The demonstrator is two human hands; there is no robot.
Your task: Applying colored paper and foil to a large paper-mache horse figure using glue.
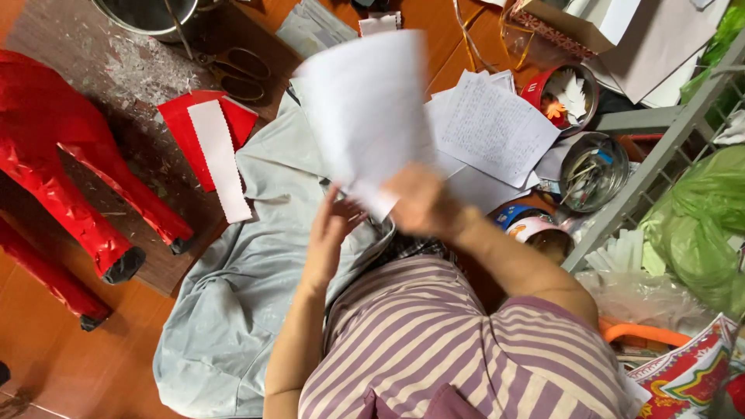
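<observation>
Red foil-wrapped legs of a figure [70, 171] fill the far left of what we see, standing on a dark board [116, 70] strewn with paper scraps. Next to them lie red card pieces [182, 116] with a white scalloped strip [220, 159] across them, and above those a pair of scissors [237, 74] beside the rim of a metal bowl [147, 19]. A pale grey cloth [240, 287] spreads over the floor beneath our arms.

Our left hand [330, 225] is raised with fingers spread, touching the lower edge of the white sheet of paper [365, 109]; we cannot tell whether it actually grips it. Our right hand [423, 203] is clenched on the sheet's bottom corner, holding it upright and blurred in front of us, above the cloth.

Just right of the sheet lie handwritten pages [493, 128] on the wooden floor. Beyond them sit a red round tin [535, 85] holding white paper cutouts and a metal tin [594, 171] of small odds and ends. A grey metal rack [660, 155] runs diagonally, with green plastic bags [702, 225] behind it at the far right.
</observation>
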